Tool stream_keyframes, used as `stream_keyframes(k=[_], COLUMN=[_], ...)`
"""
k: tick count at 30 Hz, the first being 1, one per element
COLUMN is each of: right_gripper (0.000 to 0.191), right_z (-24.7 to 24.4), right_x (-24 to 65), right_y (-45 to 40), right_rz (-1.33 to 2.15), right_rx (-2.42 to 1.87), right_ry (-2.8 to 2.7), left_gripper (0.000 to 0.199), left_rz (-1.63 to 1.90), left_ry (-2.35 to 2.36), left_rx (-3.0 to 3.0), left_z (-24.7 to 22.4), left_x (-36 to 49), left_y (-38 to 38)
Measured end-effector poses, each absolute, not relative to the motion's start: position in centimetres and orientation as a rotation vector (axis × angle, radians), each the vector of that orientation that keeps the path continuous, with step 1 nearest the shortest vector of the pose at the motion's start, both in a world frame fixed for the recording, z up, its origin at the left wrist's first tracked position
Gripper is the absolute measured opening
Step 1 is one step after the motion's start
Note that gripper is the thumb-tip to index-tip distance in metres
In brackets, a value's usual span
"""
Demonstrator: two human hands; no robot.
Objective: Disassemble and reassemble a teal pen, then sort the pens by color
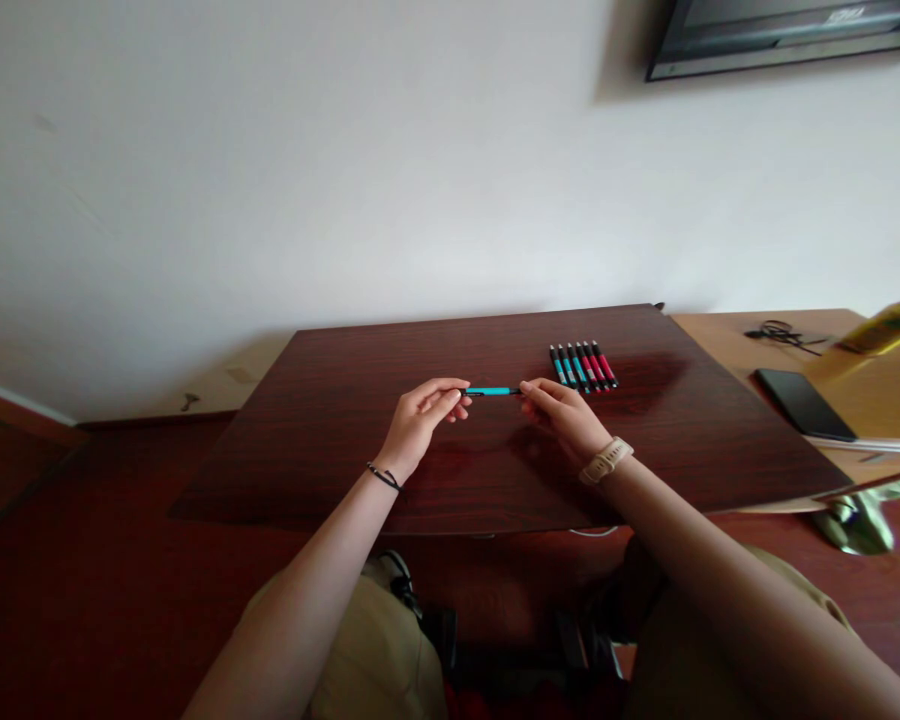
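A teal pen is held level just above the dark wooden table, one end in each hand. My left hand pinches its left end and my right hand pinches its right end. A row of several pens, teal ones on the left and red ones on the right, lies side by side on the table just beyond my right hand.
A lighter wooden desk adjoins the table on the right, carrying a black phone, a tangled black cable and a yellow bottle. A dark screen hangs on the white wall. Green cloth lies below the desk.
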State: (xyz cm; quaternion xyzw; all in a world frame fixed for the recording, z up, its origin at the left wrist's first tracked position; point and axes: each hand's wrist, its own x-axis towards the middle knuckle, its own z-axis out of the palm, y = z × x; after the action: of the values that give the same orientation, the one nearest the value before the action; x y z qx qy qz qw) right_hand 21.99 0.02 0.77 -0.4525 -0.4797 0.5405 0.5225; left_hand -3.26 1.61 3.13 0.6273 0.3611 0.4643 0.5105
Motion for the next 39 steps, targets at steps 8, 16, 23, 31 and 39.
stream_keyframes(k=[8, 16, 23, 31, 39], right_gripper=[0.039, 0.03, 0.022, 0.022, 0.03], right_z=[0.7, 1.2, 1.9, 1.9, 0.8], right_x=[21.7, 22.0, 21.9, 21.5, 21.7], right_y=[-0.2, 0.2, 0.0, -0.3, 0.2], right_rz=[1.463, 1.475, 1.187, 1.16, 1.27], right_rx=[-0.951, -0.793, -0.825, -0.881, -0.898], right_ry=[-0.919, -0.719, -0.84, -0.891, -0.746], left_gripper=[0.025, 0.026, 0.021, 0.012, 0.016], left_rz=[1.137, 1.217, 1.106, 0.825, 1.071], left_ry=[0.686, 1.0, 1.46, 1.511, 1.135], left_rx=[1.184, 1.478, 2.247, 2.396, 1.71], left_z=[2.9, 2.8, 1.8, 0.3, 0.7], left_x=[-2.4, -4.2, -6.7, -6.0, -4.1], left_y=[1.1, 2.5, 3.7, 3.9, 3.8])
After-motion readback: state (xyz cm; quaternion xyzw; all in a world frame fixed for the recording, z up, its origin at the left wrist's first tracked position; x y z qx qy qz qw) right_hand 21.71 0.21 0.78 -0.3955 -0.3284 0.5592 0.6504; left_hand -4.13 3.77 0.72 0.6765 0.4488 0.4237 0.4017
